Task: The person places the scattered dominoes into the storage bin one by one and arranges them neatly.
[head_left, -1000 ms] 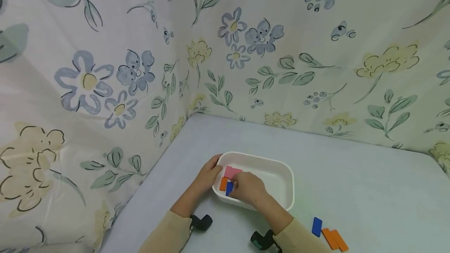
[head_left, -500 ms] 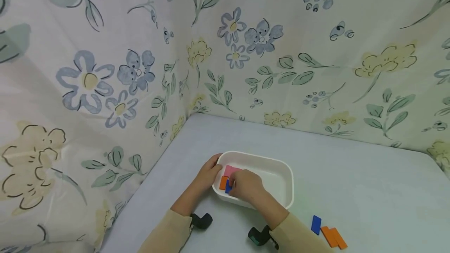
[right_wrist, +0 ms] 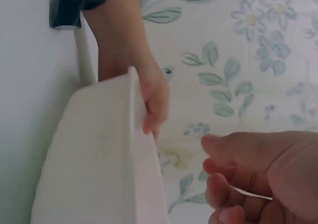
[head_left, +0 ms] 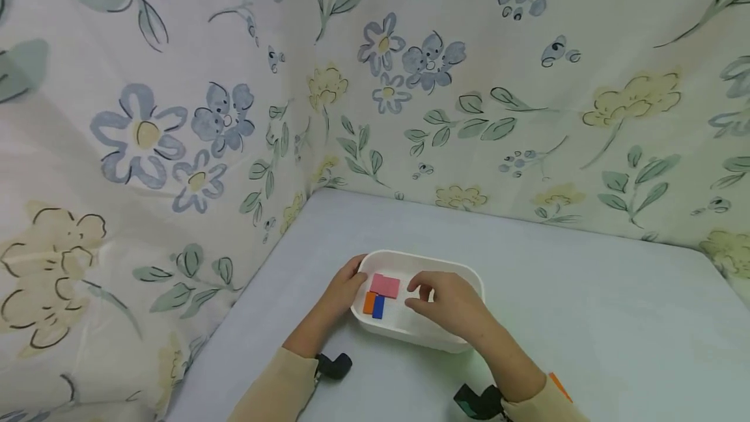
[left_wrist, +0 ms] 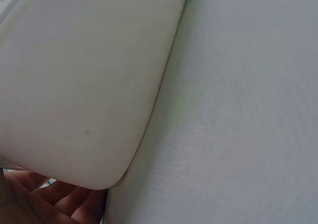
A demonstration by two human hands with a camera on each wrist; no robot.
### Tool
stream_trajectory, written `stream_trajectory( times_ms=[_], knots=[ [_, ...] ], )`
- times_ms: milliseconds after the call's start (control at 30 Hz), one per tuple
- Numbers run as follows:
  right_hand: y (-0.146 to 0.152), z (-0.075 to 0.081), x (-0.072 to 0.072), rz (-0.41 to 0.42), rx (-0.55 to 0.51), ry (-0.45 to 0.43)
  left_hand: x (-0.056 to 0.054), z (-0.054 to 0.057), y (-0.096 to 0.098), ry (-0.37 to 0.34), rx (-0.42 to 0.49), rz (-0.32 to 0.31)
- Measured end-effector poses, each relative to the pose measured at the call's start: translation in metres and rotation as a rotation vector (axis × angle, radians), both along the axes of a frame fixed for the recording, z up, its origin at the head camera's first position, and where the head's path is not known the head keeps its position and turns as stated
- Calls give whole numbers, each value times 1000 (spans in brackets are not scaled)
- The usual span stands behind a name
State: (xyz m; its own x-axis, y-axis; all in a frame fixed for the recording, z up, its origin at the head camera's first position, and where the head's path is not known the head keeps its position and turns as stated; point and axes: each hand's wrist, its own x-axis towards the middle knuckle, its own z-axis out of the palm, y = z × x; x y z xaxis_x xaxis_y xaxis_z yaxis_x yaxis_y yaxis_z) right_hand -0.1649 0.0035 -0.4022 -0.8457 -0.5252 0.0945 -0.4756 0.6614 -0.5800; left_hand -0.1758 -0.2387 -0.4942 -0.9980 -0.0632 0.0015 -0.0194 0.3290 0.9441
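A white plastic bin (head_left: pixel 410 337) stands on the table. My left hand (head_left: pixel 342 293) grips its left end, thumb over the rim; in the left wrist view the fingers (left_wrist: pixel 74 204) lie against the bin's outer wall (left_wrist: pixel 89 85). Inside, at the left end, lie flat pink pieces (head_left: pixel 385 286), an orange rectangular piece (head_left: pixel 369 303) and a blue one (head_left: pixel 378 307) side by side. Over the bin's right half is my right hand (head_left: pixel 450 299), fingers loosely bent, thumb apart, nothing between them. The right wrist view also shows this right hand (right_wrist: pixel 268 177) holding nothing.
Part of an orange piece (head_left: pixel 560 386) shows on the table beside my right sleeve, which hides the area around it. A black wrist camera (head_left: pixel 334 366) sits at my left wrist and another (head_left: pixel 479 402) at my right. Floral cloth (head_left: pixel 457 116) hangs behind the table.
My right hand has let go of the blue piece and moved right, off the pieces. The blue piece now lies by the orange one. My left hand keeps its hold.
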Motion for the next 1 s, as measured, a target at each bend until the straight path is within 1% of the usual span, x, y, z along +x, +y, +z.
stream_trajectory(
  times_ms=[100, 267, 367, 467, 600, 733, 833, 867, 1000],
  knots=[
    [21, 5, 3, 14, -49, 11, 0, 0, -2, 5, -2, 10],
    [62, 0, 9, 33, -127, 15, 1, -5, -3, -2, 16, 7],
    [86, -2, 10, 15, -159, 0, 2, -7, -2, -12, 21, 19],
    [105, -2, 6, -3, -174, -5, 3, -8, -2, -24, 24, 41],
    [129, 1, -3, -9, -145, -21, 4, -8, -2, -25, 33, 59],
    [155, -1, -9, -26, -80, -106, 4, -9, 0, -15, 34, 39],
    [170, -5, -11, -41, -25, -207, 4, -8, 1, -17, 35, 30],
    [173, -7, -12, -47, -6, -243, 4, -7, 2, -19, 35, 31],
    [180, -16, -16, -22, 48, -329, 0, -1, 3, -15, 16, 29]
  ],
)
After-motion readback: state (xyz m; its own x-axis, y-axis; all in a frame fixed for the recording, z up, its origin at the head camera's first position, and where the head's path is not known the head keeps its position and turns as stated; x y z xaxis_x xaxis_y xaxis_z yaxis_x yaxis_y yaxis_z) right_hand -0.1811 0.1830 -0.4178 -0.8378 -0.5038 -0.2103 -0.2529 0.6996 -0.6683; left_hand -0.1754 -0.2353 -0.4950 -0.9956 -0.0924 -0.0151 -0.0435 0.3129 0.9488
